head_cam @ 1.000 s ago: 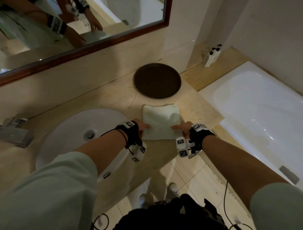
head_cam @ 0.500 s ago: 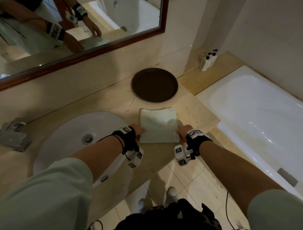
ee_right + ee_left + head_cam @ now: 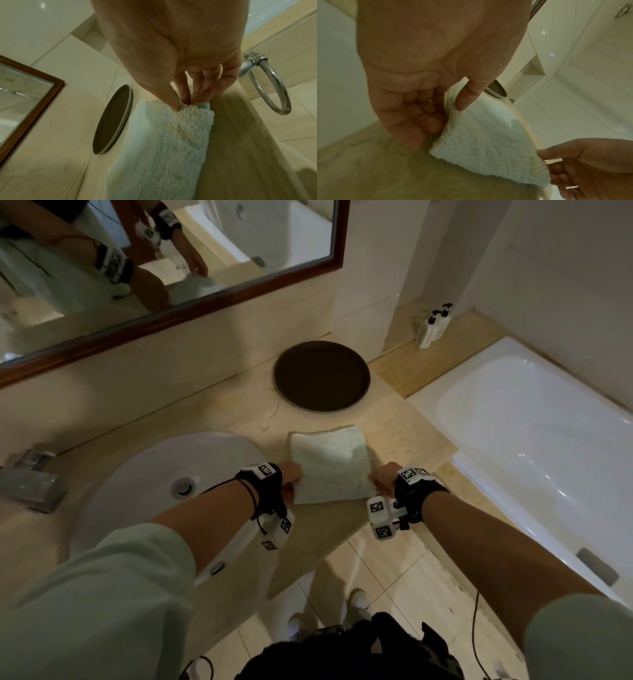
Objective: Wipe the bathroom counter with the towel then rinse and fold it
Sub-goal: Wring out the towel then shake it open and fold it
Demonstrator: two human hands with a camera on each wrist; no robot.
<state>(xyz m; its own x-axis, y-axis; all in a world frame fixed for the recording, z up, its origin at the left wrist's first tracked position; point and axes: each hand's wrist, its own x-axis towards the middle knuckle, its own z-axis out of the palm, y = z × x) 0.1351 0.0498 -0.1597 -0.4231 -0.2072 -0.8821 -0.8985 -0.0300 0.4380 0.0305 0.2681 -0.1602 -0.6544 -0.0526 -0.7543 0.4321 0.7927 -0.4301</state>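
Note:
A white folded towel (image 3: 330,464) lies flat on the beige stone counter (image 3: 239,419), between the sink and the counter's right end. My left hand (image 3: 291,475) pinches the towel's (image 3: 481,142) near left edge between thumb and curled fingers (image 3: 426,121). My right hand (image 3: 382,478) pinches the towel's (image 3: 164,142) near right corner, thumb on top and fingers (image 3: 185,94) tucked under the fold. Both hands sit at the towel's near corners.
A white oval sink (image 3: 144,491) with a drain is left of the towel, and a tap (image 3: 30,484) is at far left. A dark round tray (image 3: 322,376) stands behind the towel. A mirror (image 3: 164,268) hangs above. The bathtub (image 3: 534,440) lies right, with bottles (image 3: 433,326) on its ledge. A chrome towel ring (image 3: 269,86) hangs below the counter's end.
Both hands slid from resting on the towel's near edge outward to its two near corners and now pinch them. The towel has stayed in place.

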